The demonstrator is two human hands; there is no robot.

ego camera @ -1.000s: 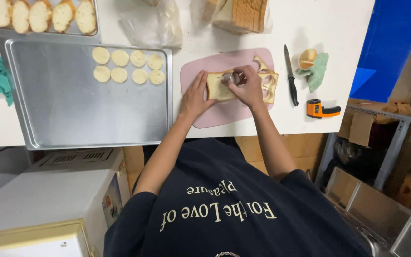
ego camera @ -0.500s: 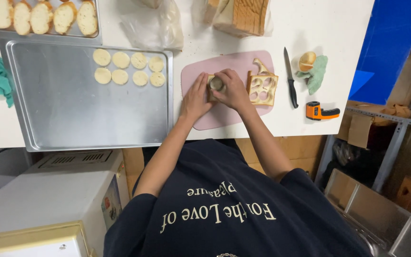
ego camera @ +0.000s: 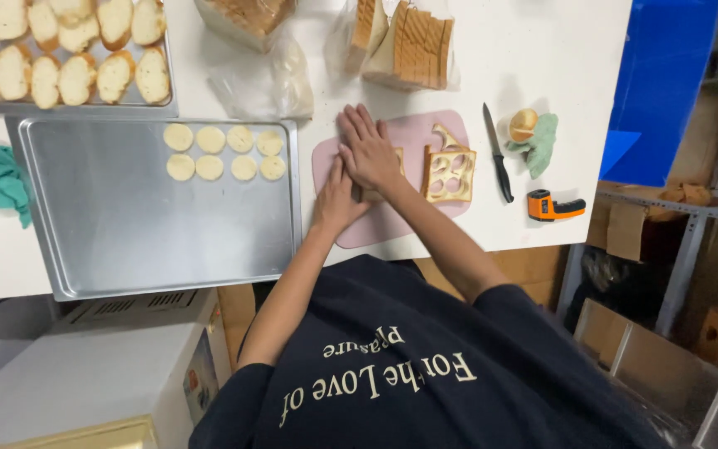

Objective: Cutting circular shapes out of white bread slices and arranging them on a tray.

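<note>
Now right hand [ego camera: 369, 151] flat, fingers spread, stacked over left hand [ego camera: 338, 202], pressing on pink board [ego camera: 409, 218]; earlier cupped together. Left grip unclear.

A cutting board [ego camera: 392, 218] lies at centre frame, a baking tray [ego camera: 126, 224] left of it, a knife [ego camera: 498, 154] right, bread loaves [ego camera: 413, 46] above.

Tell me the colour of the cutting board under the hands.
Pale pink: the cutting board lies on the white table, seen in the head view.

whatever under the stacked hands [ego camera: 367, 162], bread tray [ego camera: 68, 104] edge-cropped
</note>
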